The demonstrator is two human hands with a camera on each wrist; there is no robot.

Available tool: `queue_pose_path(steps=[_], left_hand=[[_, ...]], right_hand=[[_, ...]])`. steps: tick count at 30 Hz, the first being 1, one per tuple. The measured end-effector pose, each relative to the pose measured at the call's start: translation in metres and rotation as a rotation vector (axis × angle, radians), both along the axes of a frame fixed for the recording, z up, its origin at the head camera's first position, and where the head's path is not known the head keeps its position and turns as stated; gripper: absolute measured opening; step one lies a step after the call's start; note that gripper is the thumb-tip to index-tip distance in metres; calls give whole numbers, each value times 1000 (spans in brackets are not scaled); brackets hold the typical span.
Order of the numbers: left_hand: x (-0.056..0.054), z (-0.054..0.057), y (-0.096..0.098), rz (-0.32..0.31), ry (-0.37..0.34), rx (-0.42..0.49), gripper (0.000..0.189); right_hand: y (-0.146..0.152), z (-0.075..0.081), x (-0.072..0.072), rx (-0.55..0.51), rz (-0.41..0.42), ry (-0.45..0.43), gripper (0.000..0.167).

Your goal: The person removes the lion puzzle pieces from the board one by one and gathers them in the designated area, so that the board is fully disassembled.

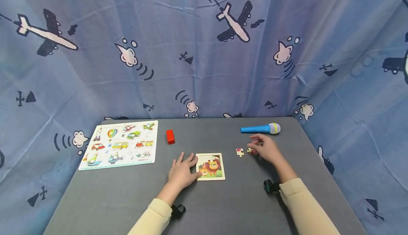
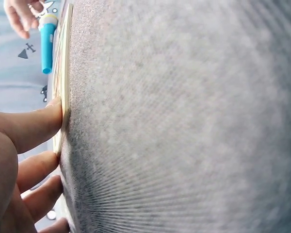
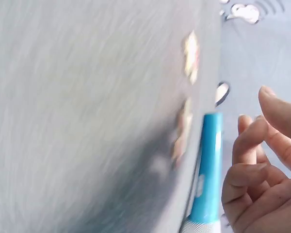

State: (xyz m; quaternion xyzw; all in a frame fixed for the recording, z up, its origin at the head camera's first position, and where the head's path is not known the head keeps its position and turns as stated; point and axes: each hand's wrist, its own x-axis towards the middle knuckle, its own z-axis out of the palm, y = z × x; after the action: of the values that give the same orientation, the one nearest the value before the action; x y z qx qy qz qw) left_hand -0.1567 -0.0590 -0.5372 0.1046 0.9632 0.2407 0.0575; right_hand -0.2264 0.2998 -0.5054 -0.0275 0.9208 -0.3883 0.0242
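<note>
My left hand (image 1: 182,172) lies at the left side of a small square lion puzzle (image 1: 213,166) with a pale wooden frame. Its fingers are spread, and the thumb rests on the frame's lower left. Seen edge-on in the left wrist view, the puzzle frame (image 2: 66,63) has the thumb and index fingertip at its rim. My right hand (image 1: 267,149) hovers just above a loose jigsaw piece (image 1: 251,151), partly hidden by the fingers. In the right wrist view the loosely bent fingers of the right hand (image 3: 262,170) hold nothing. A second jigsaw piece (image 1: 239,152) lies just left.
A blue toy microphone (image 1: 256,129) lies behind the right hand. Toward the back left are a red block (image 1: 170,136) and a large picture board (image 1: 121,144) of vehicles. The grey table (image 1: 220,206) ends at a blue patterned curtain (image 1: 178,51).
</note>
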Motion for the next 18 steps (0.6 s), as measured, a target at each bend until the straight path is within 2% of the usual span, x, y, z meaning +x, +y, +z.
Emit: queue_pose_path(steps=[3,8,14,18], left_hand=[[0,-1,0,-1,6,3,69],[1,-2,-1,0,3,8,70],[0,0,-1,6,6,0,70],[1,1,1,6,5,0,69]], right_hand=[[-12,8,6,-36,26,-15,43],[-31,14,12,-29,51,19,41],[-54,15,17,-53,80,47,36],[-69,12,21,-34,113,67,35]])
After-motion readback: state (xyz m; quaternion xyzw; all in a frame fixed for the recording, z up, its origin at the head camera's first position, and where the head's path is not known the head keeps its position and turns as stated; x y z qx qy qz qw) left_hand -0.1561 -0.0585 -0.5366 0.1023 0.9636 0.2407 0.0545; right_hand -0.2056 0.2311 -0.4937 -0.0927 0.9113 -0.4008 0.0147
